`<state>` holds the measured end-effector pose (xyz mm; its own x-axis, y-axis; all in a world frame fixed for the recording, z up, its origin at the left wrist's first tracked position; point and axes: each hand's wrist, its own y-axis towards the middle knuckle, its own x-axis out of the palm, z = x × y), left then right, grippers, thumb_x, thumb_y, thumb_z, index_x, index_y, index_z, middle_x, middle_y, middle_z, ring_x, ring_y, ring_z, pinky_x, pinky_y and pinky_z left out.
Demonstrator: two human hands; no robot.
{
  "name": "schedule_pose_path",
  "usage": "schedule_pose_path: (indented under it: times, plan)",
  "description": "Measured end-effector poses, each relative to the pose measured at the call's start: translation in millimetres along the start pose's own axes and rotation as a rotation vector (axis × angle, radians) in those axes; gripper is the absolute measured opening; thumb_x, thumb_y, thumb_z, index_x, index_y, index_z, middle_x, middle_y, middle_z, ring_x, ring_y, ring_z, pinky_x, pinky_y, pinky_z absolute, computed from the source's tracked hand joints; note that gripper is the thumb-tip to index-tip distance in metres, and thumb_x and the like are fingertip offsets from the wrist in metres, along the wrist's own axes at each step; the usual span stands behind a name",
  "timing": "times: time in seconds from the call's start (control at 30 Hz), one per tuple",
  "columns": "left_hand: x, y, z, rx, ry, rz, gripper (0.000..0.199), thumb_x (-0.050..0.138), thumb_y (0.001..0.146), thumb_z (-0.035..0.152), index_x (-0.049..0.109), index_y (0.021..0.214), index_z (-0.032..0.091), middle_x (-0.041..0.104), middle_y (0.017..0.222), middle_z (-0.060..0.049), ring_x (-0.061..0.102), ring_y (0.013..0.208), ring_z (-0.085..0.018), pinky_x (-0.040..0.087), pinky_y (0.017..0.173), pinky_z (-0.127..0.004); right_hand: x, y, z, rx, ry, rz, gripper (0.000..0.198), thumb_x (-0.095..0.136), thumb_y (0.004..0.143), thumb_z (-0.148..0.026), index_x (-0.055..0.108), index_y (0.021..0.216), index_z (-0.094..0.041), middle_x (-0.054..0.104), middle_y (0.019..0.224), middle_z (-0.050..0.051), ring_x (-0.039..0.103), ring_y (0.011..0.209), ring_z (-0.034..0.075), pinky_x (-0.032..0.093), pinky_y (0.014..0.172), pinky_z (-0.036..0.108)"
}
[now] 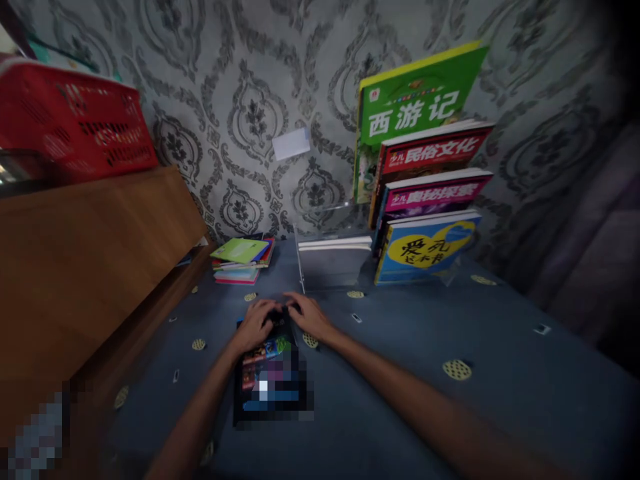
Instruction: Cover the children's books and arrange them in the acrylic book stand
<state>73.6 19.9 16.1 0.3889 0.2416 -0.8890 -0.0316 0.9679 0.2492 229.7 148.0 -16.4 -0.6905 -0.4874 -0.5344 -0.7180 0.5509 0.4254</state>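
Note:
A dark book (267, 350) with a colourful cover lies on the blue-grey tabletop in front of me; its lower part is blurred into blocks. My left hand (257, 325) rests over the book's upper left part, fingers reaching across the cover and slightly bent. At the upper right corner is my right hand (311, 317), its index finger stretched out and the other fingertips at the book's edge. Both hands look open, though the fingertips are a little blurred.
Behind the hands stands a clear acrylic holder (333, 267) with pale books inside. Several children's books (425, 250) stand in tiers at the right. Left of the holder is a stack of thin books (243, 257). A red basket (100, 123) sits on a wooden cabinet (95, 260).

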Motion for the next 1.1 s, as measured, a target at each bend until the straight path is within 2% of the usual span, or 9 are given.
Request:
schedule_pose_path:
  times: [0.27, 0.47, 0.6, 0.83, 0.97, 1.1]
  plan:
    - [2.9, -3.9, 8.5, 0.117, 0.22, -0.003, 0.037, 0.042, 0.088, 0.01, 0.059, 0.119, 0.021, 0.067, 0.124, -0.007, 0.047, 0.133, -0.023, 0.031, 0.114, -0.05, 0.4, 2.6, -0.6, 0.013, -0.008, -0.073, 0.047, 0.048, 0.083, -0.009, 0.058, 0.128, -0.014, 0.071, 0.112, 0.011, 0.063, 0.107, 0.022, 0.046, 0.099, 0.04]
    - [-2.7, -3.5, 14.9, 0.201, 0.33, -0.076, 0.031, 0.041, 0.093, 0.015, 0.062, 0.115, 0.018, 0.07, 0.118, -0.01, 0.056, 0.119, -0.026, 0.04, 0.103, -0.047, -1.8, 3.7, -3.9, -0.005, 0.033, -0.062, 0.045, 0.048, 0.083, -0.009, 0.06, 0.126, -0.016, 0.074, 0.106, 0.006, 0.065, 0.1, 0.019, 0.047, 0.097, 0.037]
    - [-4.4, -5.0, 21.6, 0.198, 0.309, -0.083, 0.032, 0.041, 0.092, 0.014, 0.064, 0.113, 0.019, 0.07, 0.116, -0.009, 0.059, 0.108, -0.025, 0.043, 0.096, -0.043, -2.2, 4.3, -5.8, -0.016, 0.021, -0.107, 0.041, 0.05, 0.083, -0.009, 0.063, 0.122, -0.015, 0.075, 0.106, 0.007, 0.066, 0.1, 0.019, 0.047, 0.096, 0.035]
    - [-0.2, -24.6, 43.8, 0.256, 0.169, -0.055, 0.027, 0.044, 0.095, 0.019, 0.067, 0.109, 0.019, 0.073, 0.111, -0.008, 0.061, 0.115, -0.023, 0.046, 0.098, -0.042, -1.3, 3.6, -8.3, -0.001, -0.004, -0.103, 0.036, 0.051, 0.084, -0.011, 0.065, 0.117, -0.017, 0.074, 0.106, 0.006, 0.066, 0.102, 0.019, 0.048, 0.097, 0.035]
    - [1.7, -42.4, 56.6, 0.285, 0.113, -0.013, 0.026, 0.05, 0.094, 0.023, 0.068, 0.113, 0.02, 0.073, 0.114, -0.009, 0.063, 0.114, -0.023, 0.048, 0.097, -0.044, -0.7, 3.6, -8.2, 0.0, -0.009, -0.105, 0.034, 0.052, 0.086, -0.011, 0.065, 0.117, -0.013, 0.074, 0.106, 0.008, 0.066, 0.102, 0.019, 0.046, 0.098, 0.034]
    - [1.3, -63.1, 73.7, 0.291, 0.062, -0.033, 0.029, 0.051, 0.094, 0.023, 0.068, 0.118, 0.023, 0.073, 0.119, -0.007, 0.063, 0.116, -0.023, 0.048, 0.098, -0.046, -0.6, 3.5, -7.4, -0.006, -0.01, -0.099, 0.033, 0.053, 0.086, -0.011, 0.066, 0.115, -0.017, 0.074, 0.105, 0.006, 0.066, 0.103, 0.019, 0.047, 0.098, 0.035]
